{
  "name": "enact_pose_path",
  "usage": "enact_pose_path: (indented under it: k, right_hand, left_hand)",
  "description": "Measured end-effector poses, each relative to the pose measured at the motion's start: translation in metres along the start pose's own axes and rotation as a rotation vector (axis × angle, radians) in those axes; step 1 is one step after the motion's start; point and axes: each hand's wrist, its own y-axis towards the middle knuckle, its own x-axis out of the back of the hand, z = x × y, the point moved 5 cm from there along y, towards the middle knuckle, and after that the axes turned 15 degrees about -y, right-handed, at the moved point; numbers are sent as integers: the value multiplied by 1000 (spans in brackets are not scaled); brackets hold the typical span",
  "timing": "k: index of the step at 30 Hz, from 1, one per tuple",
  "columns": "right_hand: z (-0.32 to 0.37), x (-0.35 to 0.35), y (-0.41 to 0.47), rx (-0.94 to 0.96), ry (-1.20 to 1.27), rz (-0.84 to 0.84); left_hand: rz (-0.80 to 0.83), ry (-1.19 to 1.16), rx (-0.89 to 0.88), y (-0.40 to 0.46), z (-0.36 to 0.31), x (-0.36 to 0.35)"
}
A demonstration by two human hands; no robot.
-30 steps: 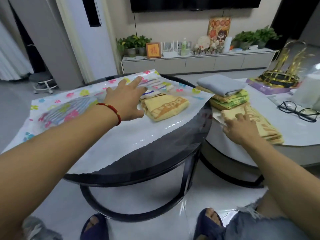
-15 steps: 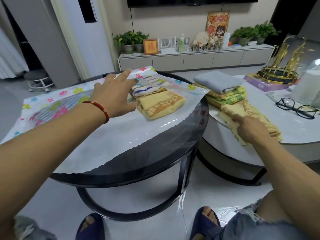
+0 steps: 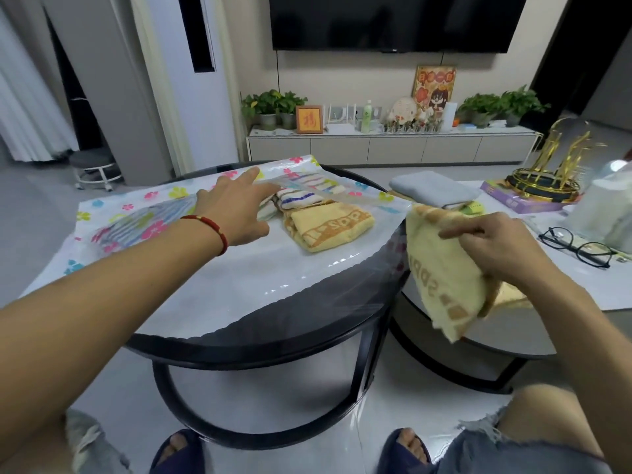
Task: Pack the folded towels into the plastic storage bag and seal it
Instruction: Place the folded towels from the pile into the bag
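Observation:
A clear plastic storage bag (image 3: 212, 285) with coloured flower print lies flat across the round black table (image 3: 307, 340). Inside its far part sit a folded yellow towel (image 3: 330, 225) and a striped towel (image 3: 301, 196). My left hand (image 3: 236, 208) rests on the bag's top layer beside the striped towel, fingers spread. My right hand (image 3: 492, 246) grips another yellow towel (image 3: 441, 268), which hangs in the air between the two tables. A grey folded towel (image 3: 432, 189) tops the stack on the white table.
The white table (image 3: 615, 292) at right carries black glasses (image 3: 578, 246), a purple box (image 3: 519, 200) and a gold ornament (image 3: 550, 169). A TV cabinet (image 3: 393, 148) with plants stands against the far wall. My feet in dark slippers are below the black table.
My right hand has lifted the yellow towel off the white table and carried it left toward the bag. My left hand stays on the bag near the striped towel.

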Motion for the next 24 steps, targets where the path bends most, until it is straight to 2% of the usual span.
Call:
enact_pose_path:
  k: [4,6,8,10,14,16,18,21,24]
  right_hand:
    - [61,-3,-17,110,657,440]
    - [105,-22,-18,200,790,627]
    - [155,-45,-12,267,857,731]
    - [205,-68,-3,246,994,736]
    - [269,-114,16,-66,1337,492]
    - [278,-149,9,-183,1280,438]
    - [285,-187,-11,-227,1182,561]
    - [287,-217,-26,-188,1052,631]
    - [300,-212,-25,-90,1053,687]
  left_hand:
    - [44,104,74,-20,30,9]
    - [50,121,96,-27,47,22]
    - [34,124,99,-30,57,38]
    - [7,97,110,-28,61,54]
    - [-49,38,110,-21,61,79]
    - [-61,28,108,-18,62,83]
    - [-58,23,91,-17,62,81]
    - [-47,33,46,-16,60,72]
    - [-41,26,50,-17,59,67]
